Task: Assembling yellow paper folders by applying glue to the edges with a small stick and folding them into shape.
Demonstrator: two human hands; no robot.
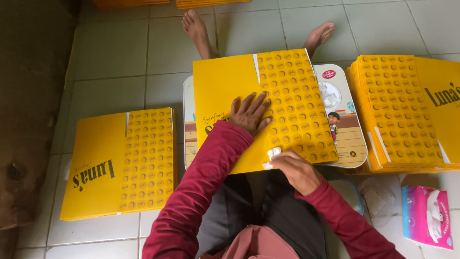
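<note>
Head view, left hand [249,114] flat, grip released, on yellow folded sheet [225,86]; right hand [297,168] grip pinching white strip [271,156] at its near edge

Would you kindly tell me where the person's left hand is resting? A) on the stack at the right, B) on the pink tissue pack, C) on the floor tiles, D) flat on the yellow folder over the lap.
D: the left hand lies palm-down, fingers spread, on the yellow folder.
</note>
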